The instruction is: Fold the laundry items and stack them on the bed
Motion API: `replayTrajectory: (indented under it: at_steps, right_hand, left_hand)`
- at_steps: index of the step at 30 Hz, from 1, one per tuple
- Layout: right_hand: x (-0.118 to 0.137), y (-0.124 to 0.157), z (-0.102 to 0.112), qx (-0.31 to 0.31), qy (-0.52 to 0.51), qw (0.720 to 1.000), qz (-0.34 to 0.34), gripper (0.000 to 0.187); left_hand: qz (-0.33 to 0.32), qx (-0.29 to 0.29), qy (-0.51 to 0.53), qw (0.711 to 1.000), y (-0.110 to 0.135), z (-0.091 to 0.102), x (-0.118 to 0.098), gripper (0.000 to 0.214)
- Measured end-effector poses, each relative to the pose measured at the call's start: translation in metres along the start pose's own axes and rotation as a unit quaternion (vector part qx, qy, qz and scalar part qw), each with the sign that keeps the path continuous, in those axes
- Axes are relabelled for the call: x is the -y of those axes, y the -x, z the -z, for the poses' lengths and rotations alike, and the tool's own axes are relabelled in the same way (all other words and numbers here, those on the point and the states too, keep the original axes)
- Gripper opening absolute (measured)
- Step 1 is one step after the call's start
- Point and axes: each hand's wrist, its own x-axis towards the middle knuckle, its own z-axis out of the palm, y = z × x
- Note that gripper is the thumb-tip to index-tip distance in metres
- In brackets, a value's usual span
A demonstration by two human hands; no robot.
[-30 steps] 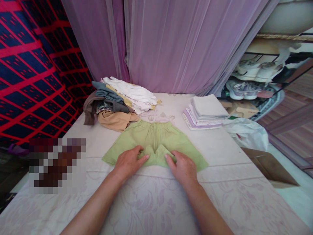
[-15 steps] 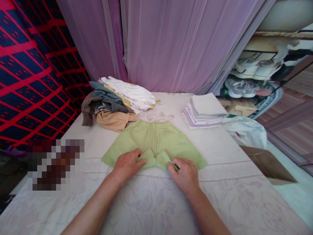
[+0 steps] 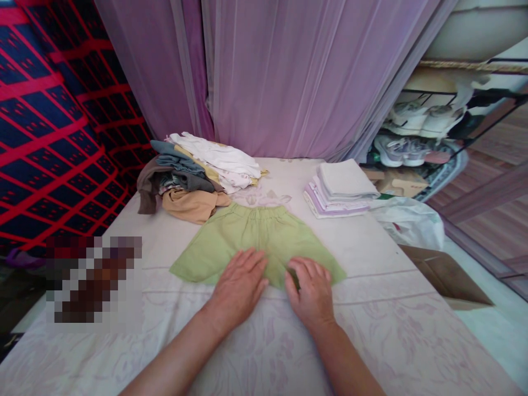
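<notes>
Light green shorts [image 3: 247,231] lie spread on the patterned bed sheet, with the gathered waistband away from me and the leg openings toward me. My left hand [image 3: 243,280] rests flat on the lower middle of the shorts, its fingers stretched out. On the right leg's lower part lies my right hand [image 3: 309,286], fingers curved and thumb apart from them, with a gap showing between. Neither hand grips the cloth. The crotch area is partly covered by my left fingers.
A loose pile of clothes [image 3: 190,176] sits at the back left. Folded cloths [image 3: 342,187] are stacked at the back right. Beyond the right edge are a plastic bag [image 3: 412,220], a cardboard box [image 3: 445,275] and a shoe rack [image 3: 416,132]. A purple curtain [image 3: 268,82] hangs behind.
Both hands have let go of the shorts' lower edge. My left hand has moved right and flattened on the cloth; the raised folds in the middle now lie flatter.
</notes>
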Motion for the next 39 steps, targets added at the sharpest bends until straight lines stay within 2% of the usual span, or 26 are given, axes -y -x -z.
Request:
replayTrajectory:
  at_steps: [2, 5, 9, 13, 17, 21, 23, 25, 29, 35, 39]
  right_hand:
    - [0.006, 0.002, 0.001, 0.001, -0.030, 0.999, 0.046, 0.025]
    - [0.010, 0.010, -0.003, 0.047, -0.045, 0.994, 0.085, 0.032]
    - [0.004, 0.020, -0.005, 0.103, -0.030, 0.992, 0.073, 0.035]
    - [-0.013, 0.027, 0.002, 0.081, -0.037, 0.995, 0.049, 0.030]
    - [-0.035, 0.026, 0.004, -0.029, -0.060, 0.997, -0.029, 0.027]
    - [-0.058, 0.021, 0.003, -0.110, 0.004, 0.981, -0.158, 0.035]
    - [-0.069, 0.019, 0.002, -0.113, 0.051, 0.970, -0.211, 0.043]
    - [-0.077, 0.019, 0.002, -0.099, 0.085, 0.960, -0.247, 0.048]
    - [-0.088, 0.019, 0.003, -0.055, 0.114, 0.946, -0.297, 0.044]
    - [-0.092, 0.013, 0.010, -0.038, 0.053, 0.947, -0.313, 0.029]
    - [-0.087, 0.007, 0.017, -0.039, -0.043, 0.939, -0.339, 0.033]
  left_hand:
    - [-0.044, 0.027, 0.003, 0.999, 0.002, -0.014, -0.004, 0.057]
    - [-0.049, 0.054, 0.000, 0.997, 0.003, -0.030, -0.003, 0.070]
    - [-0.043, 0.057, -0.004, 0.997, 0.002, -0.036, 0.001, 0.074]
    - [-0.045, 0.046, -0.005, 0.998, 0.001, -0.036, 0.001, 0.074]
    - [-0.046, 0.045, -0.003, 0.998, 0.001, -0.036, 0.002, 0.072]
    - [-0.044, 0.017, -0.002, 0.999, 0.001, -0.039, 0.000, 0.066]
    - [-0.060, -0.009, -0.003, 0.998, 0.001, -0.040, -0.004, 0.063]
    - [-0.104, -0.027, 0.002, 0.994, 0.002, -0.043, -0.009, 0.060]
    - [-0.183, -0.023, 0.020, 0.983, 0.005, -0.047, -0.018, 0.058]
    - [-0.162, -0.003, 0.031, 0.986, 0.004, -0.052, -0.020, 0.064]
    - [-0.145, -0.012, 0.039, 0.989, 0.004, -0.054, -0.021, 0.067]
